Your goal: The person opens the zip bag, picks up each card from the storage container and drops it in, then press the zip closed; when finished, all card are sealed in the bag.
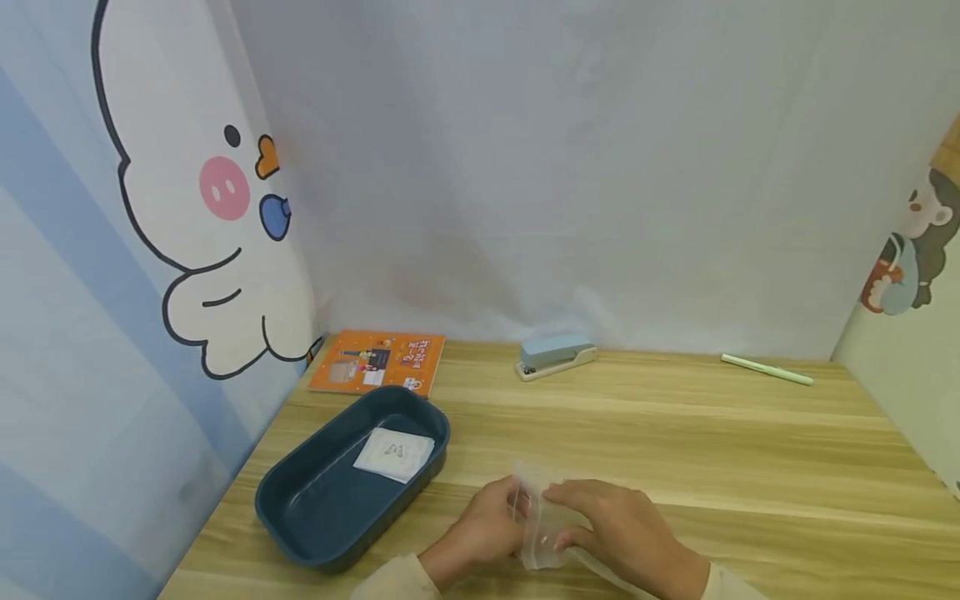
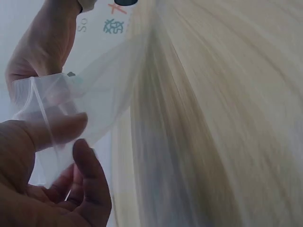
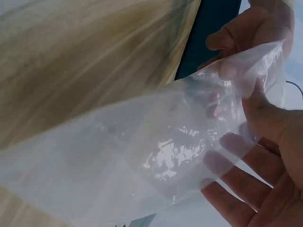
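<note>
Between the two hands, near the front of the table, is a clear zip-lock bag [image 1: 534, 546]. My left hand [image 1: 483, 525] grips one end of it, thumb and curled fingers at the zip strip in the left wrist view. From the other side my right hand [image 1: 626, 529] holds the bag between thumb and fingers. Through the thin film [image 3: 118, 156] the right fingertips show in the right wrist view, and the bag looks flat with nothing plain inside. A dark blue tray [image 1: 322, 517] stands left of the hands, with a white square packet [image 1: 395, 452] in it.
An orange booklet [image 1: 375, 362] lies behind the tray at the back left. Along the table's rear edge are a light blue stapler [image 1: 557, 356] and, farther right, a pale green pen [image 1: 767, 369]. Curtains with cartoon figures [image 1: 225, 187] border the wooden table [image 1: 675, 425].
</note>
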Available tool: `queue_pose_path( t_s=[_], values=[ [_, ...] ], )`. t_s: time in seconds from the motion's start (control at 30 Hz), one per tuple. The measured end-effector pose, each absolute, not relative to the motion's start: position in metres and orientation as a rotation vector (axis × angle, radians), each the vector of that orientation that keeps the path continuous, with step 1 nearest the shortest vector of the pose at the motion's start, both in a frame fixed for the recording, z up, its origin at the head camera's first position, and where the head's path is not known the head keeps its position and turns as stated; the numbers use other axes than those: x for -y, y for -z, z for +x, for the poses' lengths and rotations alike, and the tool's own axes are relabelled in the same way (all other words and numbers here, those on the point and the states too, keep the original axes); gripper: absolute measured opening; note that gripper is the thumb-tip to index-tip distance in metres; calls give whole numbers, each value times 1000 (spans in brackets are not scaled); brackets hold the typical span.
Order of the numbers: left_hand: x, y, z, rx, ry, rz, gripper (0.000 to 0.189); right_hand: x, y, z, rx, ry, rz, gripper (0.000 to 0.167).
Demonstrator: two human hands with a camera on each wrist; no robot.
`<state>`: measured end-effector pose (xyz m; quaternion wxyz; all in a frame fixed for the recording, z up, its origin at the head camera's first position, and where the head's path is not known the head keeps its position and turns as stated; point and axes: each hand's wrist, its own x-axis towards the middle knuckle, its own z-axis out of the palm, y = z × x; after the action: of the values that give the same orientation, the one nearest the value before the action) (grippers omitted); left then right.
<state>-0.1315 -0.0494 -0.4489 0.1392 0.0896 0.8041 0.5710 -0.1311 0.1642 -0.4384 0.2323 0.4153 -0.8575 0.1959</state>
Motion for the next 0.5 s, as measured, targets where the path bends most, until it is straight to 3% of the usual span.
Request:
queue_pose_path(
  t_s=[0.13, 0.27, 0.5],
  values=[
    [59, 441, -131, -2386, -1570, 289, 28, -168, 439, -132, 2389, -532, 1086, 46],
    [83, 417, -133, -2475, -1479, 370, 32, -177, 435, -134, 2396, -518, 1028, 49],
    [141, 369, -147, -2634, -1129, 480, 23, -194, 429, -142, 2461, -545, 913, 51]
  ],
)
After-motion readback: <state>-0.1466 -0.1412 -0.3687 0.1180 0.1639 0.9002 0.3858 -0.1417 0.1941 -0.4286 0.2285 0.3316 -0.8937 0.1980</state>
